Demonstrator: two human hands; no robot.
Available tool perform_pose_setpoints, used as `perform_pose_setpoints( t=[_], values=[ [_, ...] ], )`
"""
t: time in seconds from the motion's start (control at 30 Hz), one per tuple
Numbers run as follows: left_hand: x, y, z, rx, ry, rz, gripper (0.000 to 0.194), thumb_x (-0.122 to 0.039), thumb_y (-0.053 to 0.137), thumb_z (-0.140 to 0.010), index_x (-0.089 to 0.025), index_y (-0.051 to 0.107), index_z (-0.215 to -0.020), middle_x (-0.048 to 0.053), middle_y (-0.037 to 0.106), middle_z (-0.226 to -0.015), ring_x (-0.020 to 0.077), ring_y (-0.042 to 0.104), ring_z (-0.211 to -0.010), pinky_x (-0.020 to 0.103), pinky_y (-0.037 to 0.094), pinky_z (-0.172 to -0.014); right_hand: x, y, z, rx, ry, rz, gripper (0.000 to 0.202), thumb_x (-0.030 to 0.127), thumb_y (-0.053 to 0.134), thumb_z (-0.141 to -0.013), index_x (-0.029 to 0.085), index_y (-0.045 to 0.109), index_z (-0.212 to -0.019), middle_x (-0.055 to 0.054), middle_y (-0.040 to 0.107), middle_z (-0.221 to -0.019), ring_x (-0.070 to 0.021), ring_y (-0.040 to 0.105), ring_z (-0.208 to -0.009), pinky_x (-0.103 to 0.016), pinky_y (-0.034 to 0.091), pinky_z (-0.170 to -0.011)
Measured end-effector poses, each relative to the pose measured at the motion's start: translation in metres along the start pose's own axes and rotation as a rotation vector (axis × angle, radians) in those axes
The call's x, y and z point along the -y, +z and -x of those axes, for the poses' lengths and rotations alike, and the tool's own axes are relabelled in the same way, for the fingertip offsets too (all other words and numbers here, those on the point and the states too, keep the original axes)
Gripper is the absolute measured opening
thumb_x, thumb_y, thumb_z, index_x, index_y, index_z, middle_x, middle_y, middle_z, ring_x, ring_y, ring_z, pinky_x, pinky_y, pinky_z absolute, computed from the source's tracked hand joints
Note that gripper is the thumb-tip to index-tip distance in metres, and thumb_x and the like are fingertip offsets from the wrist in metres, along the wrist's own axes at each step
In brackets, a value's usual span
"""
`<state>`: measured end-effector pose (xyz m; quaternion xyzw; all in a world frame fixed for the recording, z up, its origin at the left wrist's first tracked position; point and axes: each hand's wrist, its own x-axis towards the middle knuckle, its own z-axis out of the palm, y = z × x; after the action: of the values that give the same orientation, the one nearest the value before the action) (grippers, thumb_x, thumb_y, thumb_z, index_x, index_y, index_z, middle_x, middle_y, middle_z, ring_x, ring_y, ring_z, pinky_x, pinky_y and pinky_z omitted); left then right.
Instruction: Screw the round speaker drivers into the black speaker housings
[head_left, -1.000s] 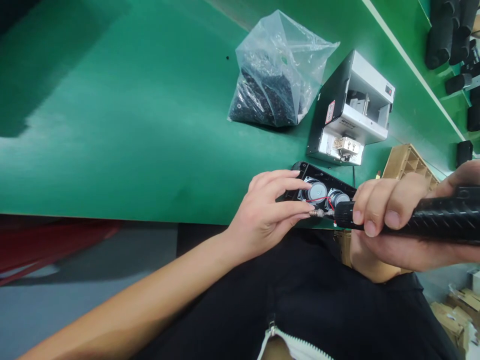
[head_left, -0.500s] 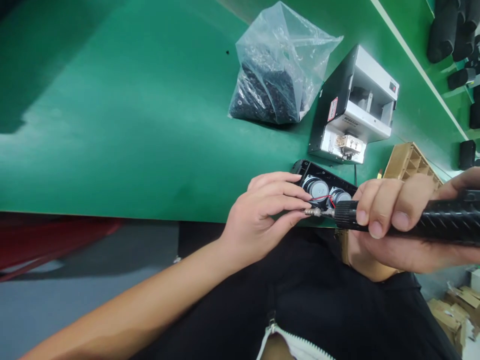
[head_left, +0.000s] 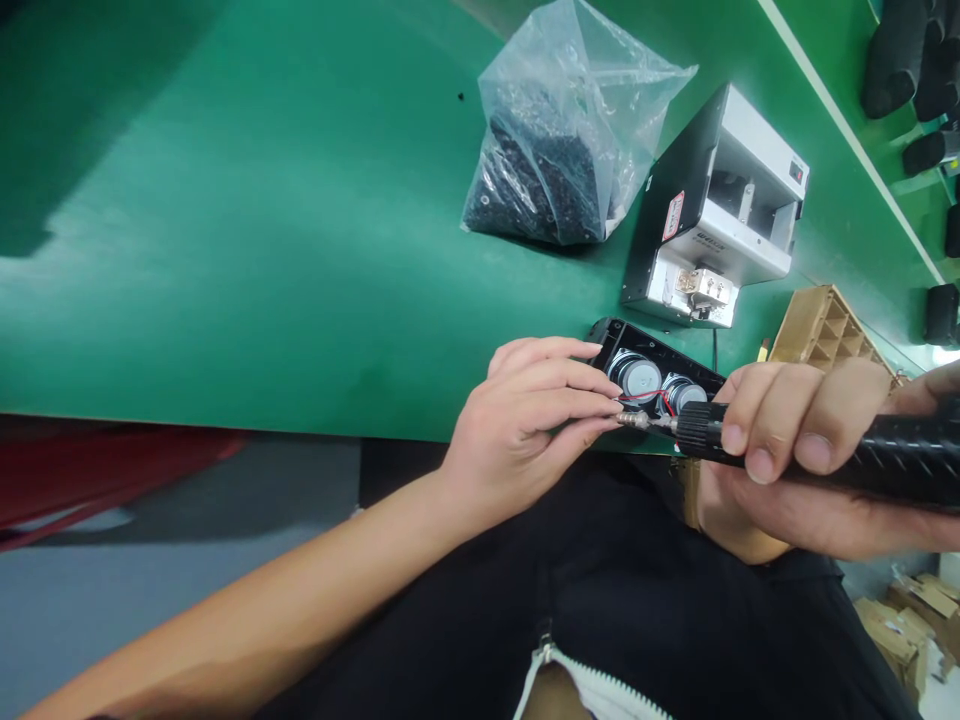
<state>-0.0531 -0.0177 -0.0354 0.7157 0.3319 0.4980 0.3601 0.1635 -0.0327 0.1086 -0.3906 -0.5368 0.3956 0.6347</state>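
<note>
Green bench mat [head_left: 225,250] under speaker housing [head_left: 652,375]; left hand [head_left: 525,420] pinches bit, right hand [head_left: 795,450] grips screwdriver [head_left: 862,460]

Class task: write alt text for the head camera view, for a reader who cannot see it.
A right hand holds a black electric screwdriver to a black speaker housing on a green table; the left hand pinches its tip. Behind stand a plastic bag and a small machine.

Bright overhead light washed my counter [head_left: 262,250] evenly, leaving a pale sheen at left center and dark shadow in the upper left. Edges bowed with wide-angle distortion; my right hand [head_left: 795,450] looked slightly soft.
</note>
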Motion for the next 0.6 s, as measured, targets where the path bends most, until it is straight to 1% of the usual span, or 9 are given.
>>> perform_pose_setpoints(
  t=[0.1, 0.23, 0.3, 0.4, 0.43, 0.5, 0.53, 0.57, 0.6],
  values=[
    [-0.001, 0.001, -0.001, -0.004, 0.006, -0.004, 0.009, -0.022, 0.086, -0.114, -0.03, 0.089, -0.111, -0.001, 0.097, -0.118, 0.0293, 0.088, -0.136, 0.05, 0.065, -0.121, 0.002, -0.005, -0.002, 0.031, -0.007, 0.024, 0.041, 0.069, 0.079, -0.108, 0.05, 0.084, -0.144, 0.011, 0.061, -0.07, -0.0122, 0.059, -0.045, -0.036, 0.067, -0.058],
    [-0.003, 0.003, -0.001, -0.032, -0.01, -0.002, 0.01, -0.021, 0.088, -0.112, -0.03, 0.088, -0.107, -0.001, 0.097, -0.113, 0.0291, 0.09, -0.131, 0.05, 0.066, -0.118, 0.0, 0.005, -0.001, -0.06, 0.013, -0.006, 0.044, 0.073, 0.057, -0.119, 0.047, 0.086, -0.14, 0.009, 0.06, -0.069, -0.0131, 0.058, -0.045, -0.034, 0.063, -0.054],
    [-0.004, 0.004, -0.001, -0.04, -0.008, -0.014, 0.01, -0.021, 0.088, -0.111, -0.03, 0.087, -0.107, -0.002, 0.097, -0.111, 0.029, 0.091, -0.129, 0.049, 0.066, -0.117, -0.002, 0.014, 0.001, -0.093, 0.024, 0.011, 0.044, 0.075, 0.057, -0.119, 0.048, 0.085, -0.138, 0.01, 0.055, -0.068, -0.0133, 0.054, -0.044, -0.034, 0.061, -0.052],
    [-0.004, 0.005, -0.002, -0.052, 0.019, -0.07, 0.01, -0.021, 0.087, -0.112, -0.03, 0.085, -0.108, -0.003, 0.096, -0.11, 0.0291, 0.091, -0.128, 0.05, 0.065, -0.116, -0.002, 0.026, 0.007, -0.161, -0.015, 0.065, 0.039, 0.071, 0.058, -0.119, 0.049, 0.085, -0.137, 0.01, 0.05, -0.068, -0.0136, 0.051, -0.044, -0.034, 0.059, -0.051],
    [-0.003, 0.006, -0.002, -0.065, 0.026, -0.097, 0.011, -0.02, 0.087, -0.112, -0.03, 0.084, -0.108, -0.003, 0.096, -0.109, 0.0291, 0.092, -0.126, 0.05, 0.064, -0.116, -0.001, 0.028, 0.009, -0.175, -0.034, 0.096, 0.037, 0.07, 0.061, -0.119, 0.049, 0.084, -0.138, 0.01, 0.051, -0.069, -0.0138, 0.052, -0.045, -0.034, 0.058, -0.051],
    [-0.001, 0.007, -0.001, -0.074, 0.041, -0.146, 0.013, -0.019, 0.084, -0.113, -0.029, 0.082, -0.105, -0.003, 0.095, -0.105, 0.0288, 0.092, -0.123, 0.051, 0.063, -0.116, 0.004, 0.027, 0.014, -0.119, -0.045, 0.19, 0.038, 0.068, 0.075, -0.112, 0.053, 0.08, -0.146, 0.009, 0.057, -0.073, -0.0151, 0.056, -0.049, -0.036, 0.06, -0.055],
    [0.001, 0.007, 0.0, -0.062, 0.042, -0.163, 0.012, -0.02, 0.083, -0.113, -0.029, 0.082, -0.107, -0.003, 0.095, -0.106, 0.0293, 0.092, -0.124, 0.051, 0.062, -0.117, 0.005, 0.024, 0.016, -0.059, -0.046, 0.236, 0.048, 0.068, 0.084, -0.106, 0.056, 0.075, -0.152, 0.01, 0.06, -0.077, -0.0163, 0.059, -0.051, -0.039, 0.062, -0.057],
    [0.003, 0.008, 0.001, -0.037, 0.033, -0.175, 0.007, -0.024, 0.085, -0.113, -0.03, 0.082, -0.114, 0.0, 0.096, -0.113, 0.0311, 0.091, -0.129, 0.052, 0.063, -0.119, 0.006, 0.02, 0.017, 0.009, -0.037, 0.273, 0.063, 0.067, 0.092, -0.099, 0.058, 0.07, -0.158, 0.009, 0.062, -0.08, -0.0177, 0.061, -0.054, -0.041, 0.064, -0.059],
    [0.006, 0.009, 0.003, -0.002, 0.011, -0.182, 0.019, -0.031, 0.09, -0.111, -0.03, 0.083, -0.129, 0.004, 0.096, -0.128, 0.0346, 0.088, -0.138, 0.055, 0.063, -0.122, 0.005, 0.014, 0.017, 0.077, -0.005, 0.303, 0.077, 0.067, 0.098, -0.093, 0.061, 0.064, -0.162, 0.009, 0.064, -0.082, -0.019, 0.064, -0.057, -0.044, 0.066, -0.062]
  ],
)
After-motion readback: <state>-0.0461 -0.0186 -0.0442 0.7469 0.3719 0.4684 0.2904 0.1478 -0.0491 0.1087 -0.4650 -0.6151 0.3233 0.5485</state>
